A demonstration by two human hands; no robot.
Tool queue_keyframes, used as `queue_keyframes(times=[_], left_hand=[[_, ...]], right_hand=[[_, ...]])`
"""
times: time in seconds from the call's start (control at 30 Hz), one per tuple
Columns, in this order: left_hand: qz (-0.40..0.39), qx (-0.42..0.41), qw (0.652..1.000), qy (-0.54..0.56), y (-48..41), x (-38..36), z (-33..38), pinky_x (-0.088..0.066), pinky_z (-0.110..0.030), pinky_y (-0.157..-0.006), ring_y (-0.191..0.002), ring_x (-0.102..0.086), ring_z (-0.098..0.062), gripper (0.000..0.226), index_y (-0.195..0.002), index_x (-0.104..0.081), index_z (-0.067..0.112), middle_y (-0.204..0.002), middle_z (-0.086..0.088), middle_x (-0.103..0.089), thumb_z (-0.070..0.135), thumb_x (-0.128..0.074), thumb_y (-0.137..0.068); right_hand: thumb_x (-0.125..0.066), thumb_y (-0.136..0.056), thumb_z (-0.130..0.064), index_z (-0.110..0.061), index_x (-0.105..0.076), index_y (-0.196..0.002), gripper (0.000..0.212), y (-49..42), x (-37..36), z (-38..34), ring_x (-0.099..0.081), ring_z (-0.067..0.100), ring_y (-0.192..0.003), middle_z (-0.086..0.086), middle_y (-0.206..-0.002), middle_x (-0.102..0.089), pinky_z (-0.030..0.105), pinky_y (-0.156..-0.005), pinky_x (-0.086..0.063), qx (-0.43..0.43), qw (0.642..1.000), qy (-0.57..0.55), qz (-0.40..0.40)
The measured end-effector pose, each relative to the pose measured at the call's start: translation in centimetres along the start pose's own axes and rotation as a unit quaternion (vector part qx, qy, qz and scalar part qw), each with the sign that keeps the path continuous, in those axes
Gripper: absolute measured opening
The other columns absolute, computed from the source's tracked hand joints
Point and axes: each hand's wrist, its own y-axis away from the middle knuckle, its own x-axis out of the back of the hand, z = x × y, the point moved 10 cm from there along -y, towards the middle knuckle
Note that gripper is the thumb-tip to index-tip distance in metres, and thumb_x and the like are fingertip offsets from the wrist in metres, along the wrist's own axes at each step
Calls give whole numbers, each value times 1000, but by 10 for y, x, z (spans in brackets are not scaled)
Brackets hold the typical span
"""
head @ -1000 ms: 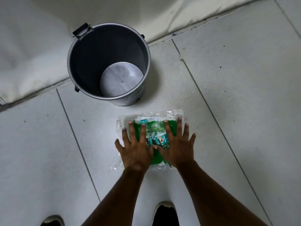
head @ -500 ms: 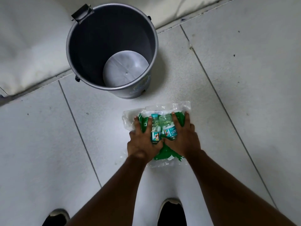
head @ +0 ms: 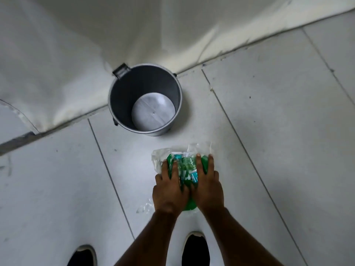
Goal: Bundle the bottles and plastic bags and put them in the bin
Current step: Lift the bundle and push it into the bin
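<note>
A bundle (head: 185, 166) of small bottles wrapped in green and clear plastic bags is held between both hands over the white floor tiles. My left hand (head: 170, 191) grips its left side with fingers curled around it. My right hand (head: 208, 186) grips the right side the same way. Clear plastic sticks out at the top and hangs at the lower left. The grey round bin (head: 117, 104) stands upright and open just beyond the bundle, with only its pale bottom showing inside.
A white draped cloth (head: 57, 64) covers the area behind and left of the bin. My two dark shoes (head: 195, 248) stand on the tiles below the hands. Tiled floor (head: 288, 150) spreads to the right.
Both hands went from lying flat on the bundle to closing around it and gathering it. The view has pulled back and up, so the bin looks farther away.
</note>
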Motion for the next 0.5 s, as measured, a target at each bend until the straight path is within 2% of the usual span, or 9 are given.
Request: queue_keyframes(times=[0.13,0.2,0.33,0.5], left_hand=[[37,0,999,1,41,76,14,-47,-39,-97,-130,-35,-27,87,-153,-7,28,-163,-6,-7,60,-49,-84],[61,0,998,-3,56,122,22,-48,-39,-96,-128,-39,-29,83,-153,-15,27,-162,-8,-15,60,-48,-84],[141,-22,990,7,65,211,36,-55,-44,-80,-112,-53,-35,77,-145,-38,19,-152,-14,-38,53,-54,-78],[168,-29,985,-7,37,284,36,-53,-44,-81,-114,-47,-34,80,-148,-34,20,-157,-12,-29,51,-56,-77]], right_hand=[[-74,-78,-40,-24,-13,-154,99,29,74,-39,-53,32,-113,18,-162,-7,39,-76,-59,20,999,-16,25],[-76,-76,-40,-24,-14,-154,100,37,113,-62,-56,31,-110,18,-161,-12,37,-74,-59,29,999,-19,35],[-80,-72,-42,-23,-19,-152,103,33,185,-110,-58,33,-108,18,-159,-22,39,-75,-59,61,995,-32,78],[-76,-77,-42,-25,-16,-152,98,-2,230,-161,-52,33,-116,17,-160,-19,40,-82,-56,77,992,-34,94]])
